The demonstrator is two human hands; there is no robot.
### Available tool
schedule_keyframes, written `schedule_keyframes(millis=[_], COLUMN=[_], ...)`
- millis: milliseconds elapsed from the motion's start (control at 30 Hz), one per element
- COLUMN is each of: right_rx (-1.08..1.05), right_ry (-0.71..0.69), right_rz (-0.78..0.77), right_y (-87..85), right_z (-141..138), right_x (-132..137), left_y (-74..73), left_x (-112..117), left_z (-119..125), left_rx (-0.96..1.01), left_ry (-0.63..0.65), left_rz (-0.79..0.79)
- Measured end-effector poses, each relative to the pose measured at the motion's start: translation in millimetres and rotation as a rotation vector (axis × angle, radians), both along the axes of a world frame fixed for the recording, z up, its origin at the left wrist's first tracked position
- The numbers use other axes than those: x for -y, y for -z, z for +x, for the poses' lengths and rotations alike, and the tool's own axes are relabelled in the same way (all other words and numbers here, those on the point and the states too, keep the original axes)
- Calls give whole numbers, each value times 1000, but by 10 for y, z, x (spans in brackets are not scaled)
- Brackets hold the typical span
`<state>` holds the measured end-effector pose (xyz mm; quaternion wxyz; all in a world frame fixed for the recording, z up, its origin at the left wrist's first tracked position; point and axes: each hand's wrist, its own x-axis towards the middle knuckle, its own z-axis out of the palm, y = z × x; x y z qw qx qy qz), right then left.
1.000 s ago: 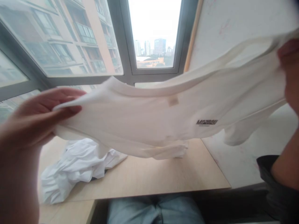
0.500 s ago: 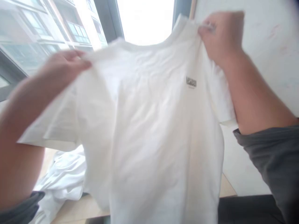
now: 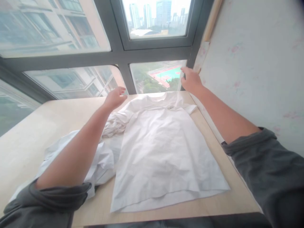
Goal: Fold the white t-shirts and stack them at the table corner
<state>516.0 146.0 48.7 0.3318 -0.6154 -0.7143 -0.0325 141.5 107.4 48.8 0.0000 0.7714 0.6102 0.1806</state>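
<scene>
Fig.: head view, L to R. Pale wooden table (image 3: 35, 126) runs up to a large window (image 3: 114, 57) at its far edge; papered wall (image 3: 256, 63) along its R edge.

L part of table: crumpled white garment (image 3: 104, 161), bunched in a heap near the front-L, partly hidden by the person's L forearm and overlapping the L side of the flat shirt.

L hand (image 3: 114, 98): released, fingers loosely spread, palm down, holding nothing; hovers over the table just beside the shirt's L shoulder, which is bunched up w/ its sleeve. Whether fingertips touch cloth: cannot tell.

Centre to R: white T-shirt (image 3: 163, 148) lies flat on the table, front up, collar toward the far edge, hem toward the near edge, R side close to the table's R edge. Small dark chest logo (image 3: 170, 108) near the collar, illegible.

R hand (image 3: 191, 80): released, fingers open, grasping nothing; sits at the table's far-R corner, just beyond the shirt's R shoulder, near the window frame. Both arms in grey sleeves pushed up to approx. the elbow.
</scene>
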Motion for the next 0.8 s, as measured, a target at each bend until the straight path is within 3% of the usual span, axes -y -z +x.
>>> schedule_keyframes(millis=[100, 233, 333, 400, 500, 800], right_rx=[-31, -7, 54, 146, 274, 263], right_ry=[-73, -160, -198, -201, -164, 1], right_rz=[-72, -302, -345, -337, -303, -254], right_y=[462, 1267, 1804, 2048, 2218, 2223], right_z=[8, 41, 11, -49, -172, -427], right_x=[571, 1481, 2020, 2247, 2387, 2351], left_y=[514, 1301, 1675, 1764, 1754, 1602], left_x=[469, 1309, 1705, 1800, 1783, 1613], left_z=[-50, -291, -504, -625, -769, -1083], left_rx=[-57, -307, -355, -328, -289, -212], left_ry=[8, -17, -1, 24, 31, -11], left_rz=[-50, -23, -1, -9, -38, -67])
